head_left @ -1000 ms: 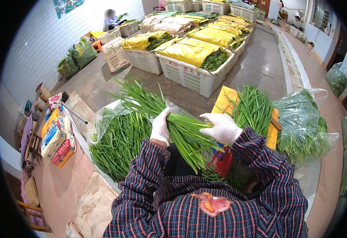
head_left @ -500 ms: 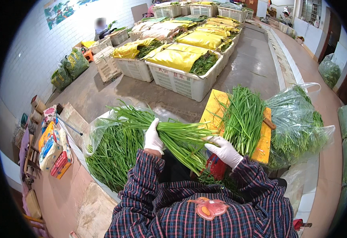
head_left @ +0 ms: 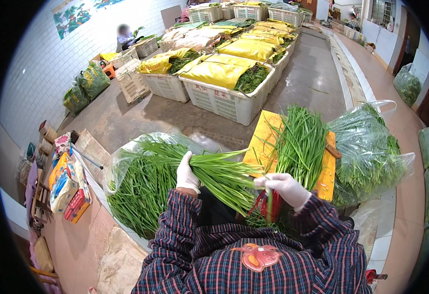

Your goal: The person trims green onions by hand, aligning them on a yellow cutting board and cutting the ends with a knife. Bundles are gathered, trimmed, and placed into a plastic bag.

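Note:
Gloved in white, my left hand (head_left: 188, 175) is wrapped round the middle of a bunch of chives (head_left: 219, 179), its pale stem ends fanning to the right. My right hand (head_left: 284, 188), also gloved, is closed in a pinch beside those ends; a thin chive stalk (head_left: 269, 202) hangs from its fingers. Below it, something red (head_left: 272, 206) and loose green scraps (head_left: 268, 224) lie near my lap, partly hidden. To the left, a clear plastic bag (head_left: 119, 169) holds a large heap of chives (head_left: 143, 196). Another pile of chives (head_left: 300, 144) rests on a yellow board (head_left: 266, 130).
A wooden-handled tool (head_left: 333, 151) lies on the board beside the pile. Further right are plastic-wrapped green bundles (head_left: 364, 147). Ahead stand white crates (head_left: 224, 100) under yellow covers (head_left: 219, 71). A co-worker (head_left: 125, 36) sits at the far left. Bags and boxes (head_left: 72, 188) stand at left.
My right hand has shifted slightly right and turned, now pinching a stalk that hangs down. The bunch in my left hand has dipped and spread a little.

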